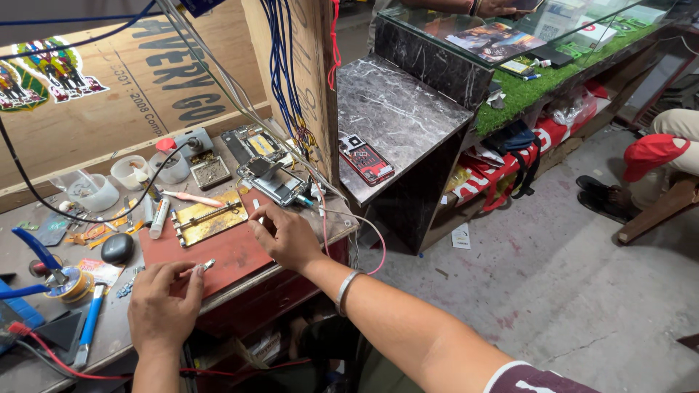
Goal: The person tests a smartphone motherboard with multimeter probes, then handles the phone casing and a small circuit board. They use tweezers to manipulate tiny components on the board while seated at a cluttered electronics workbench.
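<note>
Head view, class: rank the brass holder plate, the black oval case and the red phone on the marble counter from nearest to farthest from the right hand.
From the right hand:
1. Brass holder plate, just left of it.
2. Black oval case, far left on the bench.
3. Red phone, up right on the marble counter; close to the case's distance.

Bright even daylight; sharp; wide-angle edges

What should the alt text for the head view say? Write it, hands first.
The left hand pinches a small metal part in its fingers over a red work mat, while the right hand rests on the mat beside an opened phone. A brass jig plate, cups, wires and tools crowd the bench.
</note>
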